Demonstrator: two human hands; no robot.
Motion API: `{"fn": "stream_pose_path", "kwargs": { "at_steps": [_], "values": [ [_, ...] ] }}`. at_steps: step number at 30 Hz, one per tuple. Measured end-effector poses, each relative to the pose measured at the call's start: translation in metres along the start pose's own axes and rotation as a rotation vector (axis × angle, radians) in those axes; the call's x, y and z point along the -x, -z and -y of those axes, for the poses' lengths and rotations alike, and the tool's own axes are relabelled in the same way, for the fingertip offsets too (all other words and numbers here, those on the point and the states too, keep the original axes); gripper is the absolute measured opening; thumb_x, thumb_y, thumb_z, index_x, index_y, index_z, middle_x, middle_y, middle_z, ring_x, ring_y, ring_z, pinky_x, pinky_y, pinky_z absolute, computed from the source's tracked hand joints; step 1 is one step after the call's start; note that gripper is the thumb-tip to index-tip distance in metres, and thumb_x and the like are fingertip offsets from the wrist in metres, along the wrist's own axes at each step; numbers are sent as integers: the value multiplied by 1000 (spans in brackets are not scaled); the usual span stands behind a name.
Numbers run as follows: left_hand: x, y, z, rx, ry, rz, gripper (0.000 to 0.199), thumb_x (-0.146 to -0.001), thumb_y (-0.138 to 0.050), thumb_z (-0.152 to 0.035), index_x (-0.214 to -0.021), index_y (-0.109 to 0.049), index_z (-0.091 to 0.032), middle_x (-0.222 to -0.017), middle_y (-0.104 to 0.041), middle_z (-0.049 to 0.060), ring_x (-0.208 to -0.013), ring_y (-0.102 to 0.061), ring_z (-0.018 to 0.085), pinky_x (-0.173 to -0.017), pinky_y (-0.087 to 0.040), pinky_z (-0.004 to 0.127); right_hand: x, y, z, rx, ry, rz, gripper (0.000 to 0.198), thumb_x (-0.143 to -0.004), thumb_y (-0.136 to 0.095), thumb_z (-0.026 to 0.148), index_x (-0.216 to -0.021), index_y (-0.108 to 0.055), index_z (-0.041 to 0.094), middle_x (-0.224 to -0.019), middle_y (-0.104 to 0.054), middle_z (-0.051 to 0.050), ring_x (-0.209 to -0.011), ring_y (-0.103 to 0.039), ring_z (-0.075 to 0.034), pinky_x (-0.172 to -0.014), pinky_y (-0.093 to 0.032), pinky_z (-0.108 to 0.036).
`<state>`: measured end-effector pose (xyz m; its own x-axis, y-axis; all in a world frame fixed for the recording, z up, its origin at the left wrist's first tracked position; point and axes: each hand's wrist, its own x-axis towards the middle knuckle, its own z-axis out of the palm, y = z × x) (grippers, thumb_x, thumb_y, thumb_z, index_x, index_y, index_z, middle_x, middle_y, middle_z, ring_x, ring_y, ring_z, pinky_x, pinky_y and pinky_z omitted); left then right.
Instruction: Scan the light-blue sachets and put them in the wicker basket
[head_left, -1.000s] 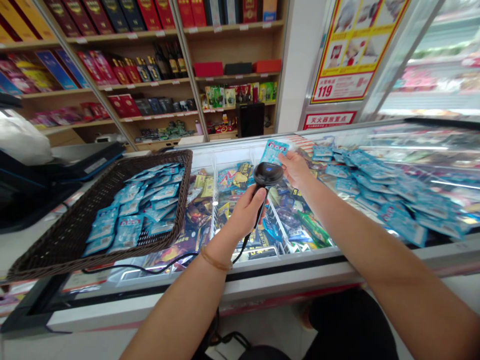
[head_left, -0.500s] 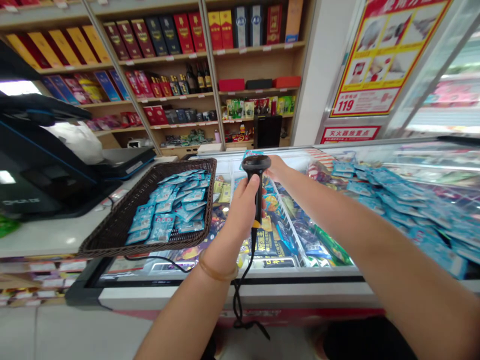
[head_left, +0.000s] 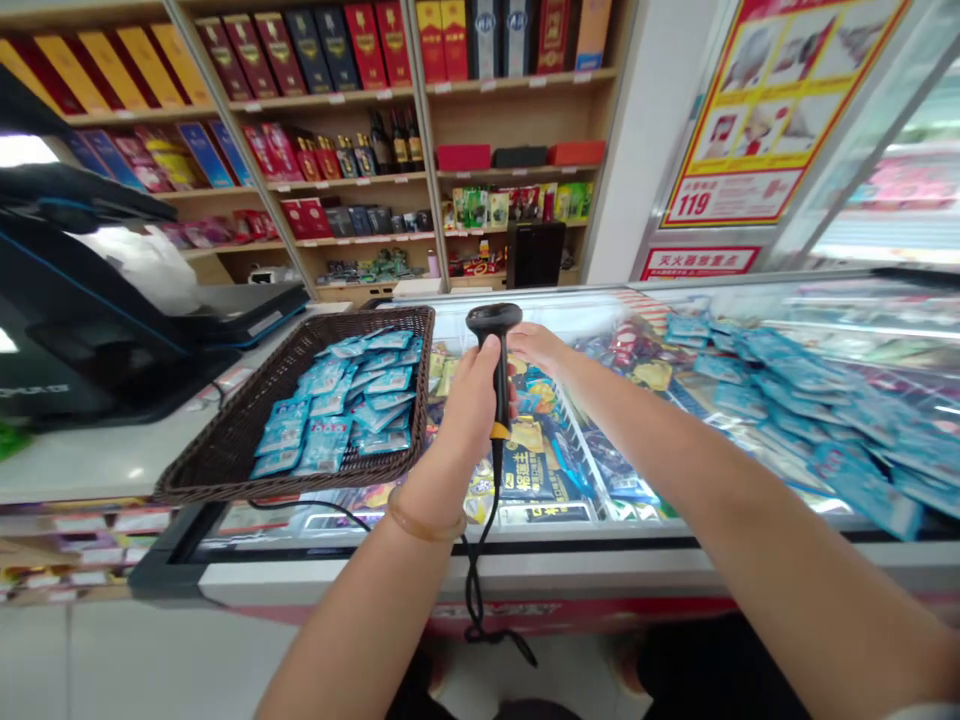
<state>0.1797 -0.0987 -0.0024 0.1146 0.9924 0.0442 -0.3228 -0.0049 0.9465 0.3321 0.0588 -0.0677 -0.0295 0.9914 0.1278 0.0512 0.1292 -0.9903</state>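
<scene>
My left hand [head_left: 474, 395] is wrapped around the handle of a black barcode scanner [head_left: 501, 375], held upright above the glass-topped freezer [head_left: 675, 560]. A cable with a yellow collar hangs from the scanner's lower end. Just beyond the scanner head is my right hand [head_left: 538, 346], fingers pointing left and bent together. Its fingertips are partly hidden behind the scanner, so what they hold does not show. To the left, a brown woven basket [head_left: 202, 455] contains many small blue packets [head_left: 352, 400]. A loose heap of similar blue packets [head_left: 817, 390] lies on the freezer at the right.
A dark checkout machine [head_left: 97, 330] stands on the counter at the left. Bagged goods [head_left: 540, 465] show through the freezer glass. Behind are shelves with boxes and bottles [head_left: 394, 140]. A red and yellow poster [head_left: 765, 120] hangs at the right.
The scanner and both hands have shifted slightly left in view. The blue packet that showed behind the scanner head by my right hand is no longer visible.
</scene>
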Motion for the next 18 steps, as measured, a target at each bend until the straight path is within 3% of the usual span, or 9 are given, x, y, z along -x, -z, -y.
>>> {"fn": "stream_pose_path", "kwargs": {
  "at_steps": [4,9,11,14,18],
  "values": [
    [-20,-19,18,-47,-32,39,41,-83,-63,-59,-83,-52,-19,-72,-58,-2,-45,-49,7,-39,-38,21,26,81,-24,285,-66,-298,37,-80,-66,21,-117,-64,15,-127,-66,-14,-117,-64,-23,-103,-47,-42],
    [-37,-26,51,-45,-71,58,40,-83,-62,-59,-86,-53,-20,-73,-56,-3,-44,-49,7,-37,-37,21,51,159,-35,813,-46,-518,44,-86,-58,23,-129,-59,11,-134,-61,-18,-128,-56,-28,-110,-41,-44],
    [-38,-25,61,-74,-64,87,40,-82,-63,-58,-86,-53,-20,-73,-56,-3,-45,-49,8,-36,-37,21,60,179,-36,1038,-111,-607,51,-86,-61,28,-134,-57,11,-140,-56,-21,-135,-48,-33,-113,-37,-50],
    [-35,-22,69,-114,-60,152,39,-82,-64,-58,-89,-54,-21,-74,-57,-3,-46,-50,8,-37,-38,21,73,199,-36,1214,-350,-738,64,-84,-64,44,-139,-53,13,-153,-41,-25,-144,-32,-42,-111,-32,-61],
    [-32,-19,70,-148,-77,172,37,-84,-64,-57,-87,-54,-21,-70,-54,-3,-48,-50,8,-39,-39,20,80,206,-33,1262,-586,-689,63,-86,-57,56,-133,-59,14,-148,-45,-27,-142,-34,-45,-105,-33,-66]
  ]
}}
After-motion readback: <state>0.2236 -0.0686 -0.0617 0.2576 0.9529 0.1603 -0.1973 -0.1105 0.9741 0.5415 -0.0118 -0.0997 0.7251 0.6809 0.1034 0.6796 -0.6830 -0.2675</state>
